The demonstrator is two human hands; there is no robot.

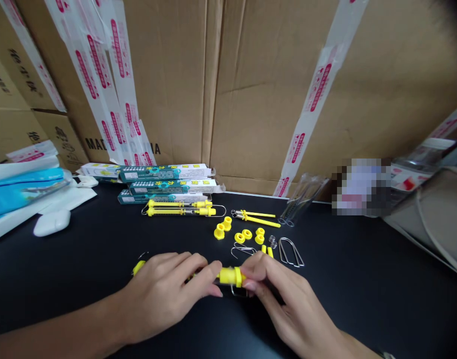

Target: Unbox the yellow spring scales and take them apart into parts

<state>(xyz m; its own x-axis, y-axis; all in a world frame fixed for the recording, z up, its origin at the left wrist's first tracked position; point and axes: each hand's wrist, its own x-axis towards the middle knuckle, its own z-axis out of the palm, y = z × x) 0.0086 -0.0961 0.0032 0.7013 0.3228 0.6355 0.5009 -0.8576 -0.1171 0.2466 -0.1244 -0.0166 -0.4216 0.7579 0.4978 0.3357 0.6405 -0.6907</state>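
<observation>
My left hand is wrapped round the tube of a spring scale with yellow fittings, which lies crosswise low over the table. One yellow end and a small hook stick out beyond the wrist side. At the other end, the thumb and fingers of my right hand pinch the tip of the yellow cap; a wire loop shows just below it. My fingers hide most of the tube. Beyond my hands lie yellow collars, yellow rings, small springs and wire loops.
Two whole spring scales lie before stacked narrow boxes. Yellow rods with springs and clear tubes sit to their right. A white earbud case is at left. Large cardboard boxes wall off the back.
</observation>
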